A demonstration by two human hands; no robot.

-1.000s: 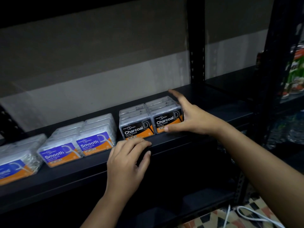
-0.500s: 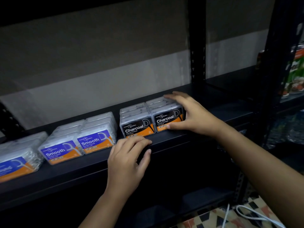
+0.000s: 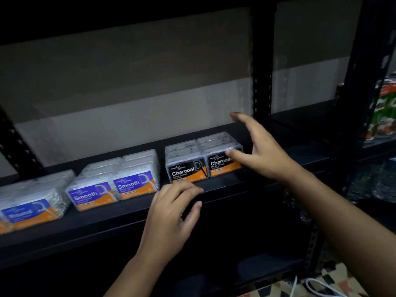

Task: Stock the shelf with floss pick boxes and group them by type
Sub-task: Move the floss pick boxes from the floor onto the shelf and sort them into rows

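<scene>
Two rows of black-and-orange Charcoal floss pick boxes (image 3: 186, 168) stand side by side on the black shelf (image 3: 225, 189). To their left are two rows of blue-and-orange Smooth boxes (image 3: 135, 183), then more blue boxes (image 3: 30, 209) at the far left. My right hand (image 3: 263, 151) hovers over the right Charcoal row (image 3: 222, 151), fingers spread, thumb near the front box's top edge. My left hand (image 3: 171, 215) rests on the shelf's front lip just below the left Charcoal row, fingers loosely bent, holding nothing.
A black upright post (image 3: 262, 61) stands behind the right hand. Shelf space lies to the right of the Charcoal boxes. Another rack at the right holds green packages (image 3: 383, 112). A white cable (image 3: 315, 286) lies on the patterned floor.
My right hand has lifted off the right Charcoal row and opened wide above it. My left hand stays on the shelf lip.
</scene>
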